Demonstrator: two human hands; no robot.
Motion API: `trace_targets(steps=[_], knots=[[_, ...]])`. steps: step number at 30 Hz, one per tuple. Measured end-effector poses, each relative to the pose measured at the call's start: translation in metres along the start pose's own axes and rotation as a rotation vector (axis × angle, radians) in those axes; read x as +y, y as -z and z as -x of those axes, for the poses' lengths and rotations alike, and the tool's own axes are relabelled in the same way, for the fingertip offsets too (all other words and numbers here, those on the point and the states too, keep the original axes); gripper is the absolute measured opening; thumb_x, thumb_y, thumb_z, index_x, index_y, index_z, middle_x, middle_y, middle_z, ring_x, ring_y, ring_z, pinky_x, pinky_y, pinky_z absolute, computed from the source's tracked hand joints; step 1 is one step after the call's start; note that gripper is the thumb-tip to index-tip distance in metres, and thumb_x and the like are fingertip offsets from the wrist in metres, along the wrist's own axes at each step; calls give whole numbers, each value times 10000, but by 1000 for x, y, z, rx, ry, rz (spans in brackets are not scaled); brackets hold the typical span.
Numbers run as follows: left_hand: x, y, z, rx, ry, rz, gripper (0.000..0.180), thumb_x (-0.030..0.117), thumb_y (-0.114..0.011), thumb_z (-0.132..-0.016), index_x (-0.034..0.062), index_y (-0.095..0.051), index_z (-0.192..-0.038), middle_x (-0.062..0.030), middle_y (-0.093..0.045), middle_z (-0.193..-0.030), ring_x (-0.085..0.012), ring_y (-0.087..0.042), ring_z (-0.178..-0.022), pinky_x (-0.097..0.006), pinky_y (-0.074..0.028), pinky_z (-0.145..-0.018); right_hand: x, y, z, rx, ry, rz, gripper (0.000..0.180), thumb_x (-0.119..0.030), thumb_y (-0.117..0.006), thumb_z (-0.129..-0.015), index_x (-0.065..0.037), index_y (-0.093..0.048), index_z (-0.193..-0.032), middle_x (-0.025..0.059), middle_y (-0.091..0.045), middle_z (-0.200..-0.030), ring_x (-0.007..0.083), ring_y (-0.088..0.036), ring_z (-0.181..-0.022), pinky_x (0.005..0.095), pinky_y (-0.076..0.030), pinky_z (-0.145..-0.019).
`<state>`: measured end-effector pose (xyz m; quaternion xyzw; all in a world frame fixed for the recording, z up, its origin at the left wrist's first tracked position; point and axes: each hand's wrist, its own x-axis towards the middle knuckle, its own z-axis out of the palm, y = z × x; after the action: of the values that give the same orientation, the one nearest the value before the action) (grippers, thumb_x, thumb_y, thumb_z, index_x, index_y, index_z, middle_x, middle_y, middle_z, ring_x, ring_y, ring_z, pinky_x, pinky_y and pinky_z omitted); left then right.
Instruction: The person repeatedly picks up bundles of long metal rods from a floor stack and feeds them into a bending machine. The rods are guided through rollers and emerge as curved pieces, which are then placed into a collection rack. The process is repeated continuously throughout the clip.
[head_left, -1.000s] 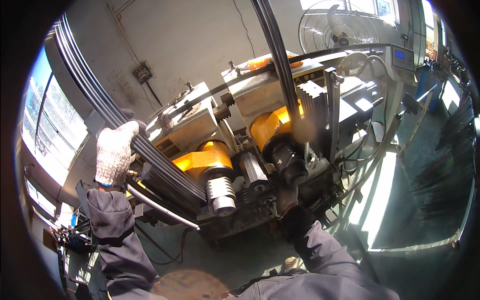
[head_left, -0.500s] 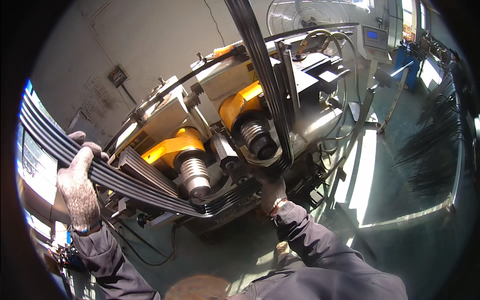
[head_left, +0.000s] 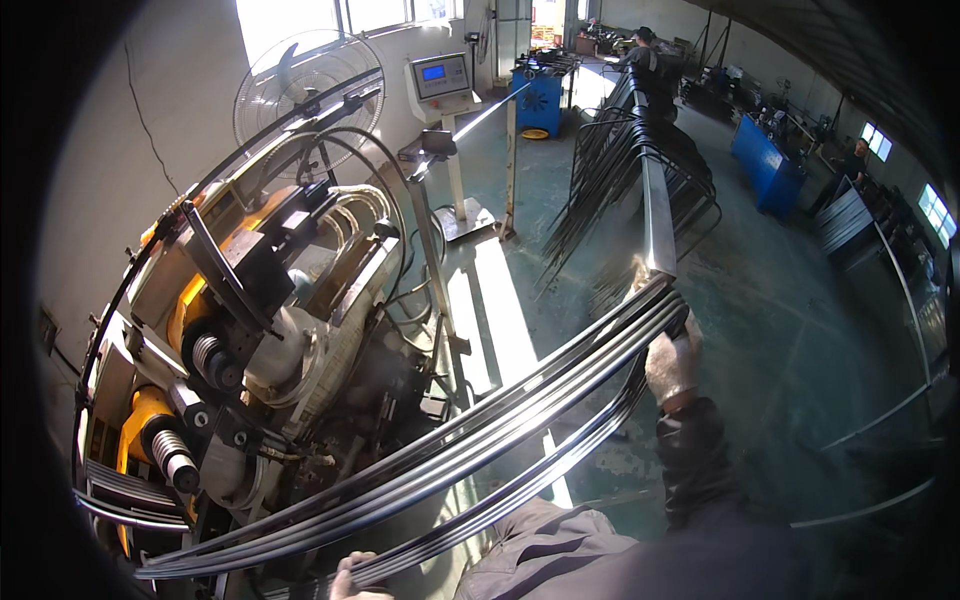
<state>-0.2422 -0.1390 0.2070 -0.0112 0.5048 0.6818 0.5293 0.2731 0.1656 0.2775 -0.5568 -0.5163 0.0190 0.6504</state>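
Observation:
A bundle of several dark, bent metal tubes (head_left: 440, 463) stretches across the front, clear of the bending machine's rollers. My right hand (head_left: 672, 362), in a pale work glove, is closed round the bundle at its right-hand bend. Low in the picture, my left hand (head_left: 358, 580) has its fingers curled on the lower run of tubes; the picture's edge cuts off part of that hand. The tubes' bend lies close to the near end of a metal rail (head_left: 657, 215), where many similar bent tubes (head_left: 610, 170) hang.
The bending machine (head_left: 290, 340), with yellow arms (head_left: 146, 418) and ribbed rollers, stands at left. Behind it are a fan (head_left: 310, 90) and a control box (head_left: 438, 80) on a post. Blue machines (head_left: 768, 165) stand farther off. One person (head_left: 642, 55) is beyond the rail, another (head_left: 852, 165) at right.
The view has swung right, away from the bending machine. The tubes have come off the rollers and moved right in my hands, up to the rail's near end.

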Motion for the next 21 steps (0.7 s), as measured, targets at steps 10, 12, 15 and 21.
trace_targets(steps=[10,12,15,21], knots=[[-181,-152,-67,-43,264,318,263,10,-584,-967,-15,-636,-1224,-267,-706,-1039,-397,-707,-936,-550,-642,-890,258,8,-252,-300,243,816,194,-294,-712,-1023,-139,-669,-1132,213,-768,-1026,502,-725,-1016,599,-572,-864],[-173,-196,-65,-136,106,208,256,15,-609,-1017,-33,-603,-1269,-264,-714,-1067,-413,-731,-969,-535,-662,-888,307,-11,-286,-328,295,863,189,-208,-661,-1018,-144,-635,-1193,174,-764,-1134,437,-741,-1087,572,-594,-890],[-180,-239,-47,-199,-4,72,269,16,-653,-1056,-24,-597,-1315,-238,-752,-1147,-374,-774,-1003,-497,-658,-927,319,-29,-349,-500,255,1138,261,-175,-501,-1124,-107,-604,-1355,173,-751,-1232,400,-747,-1111,529,-616,-900],[-231,-183,7,93,158,22,272,38,-656,-1069,-5,-598,-1332,-164,-748,-1078,-242,-744,-902,-350,-637,-762,228,-111,-161,-680,293,408,466,-270,-462,-1157,-101,-563,-1579,222,-702,-1434,370,-683,-1311,472,-553,-1102]])
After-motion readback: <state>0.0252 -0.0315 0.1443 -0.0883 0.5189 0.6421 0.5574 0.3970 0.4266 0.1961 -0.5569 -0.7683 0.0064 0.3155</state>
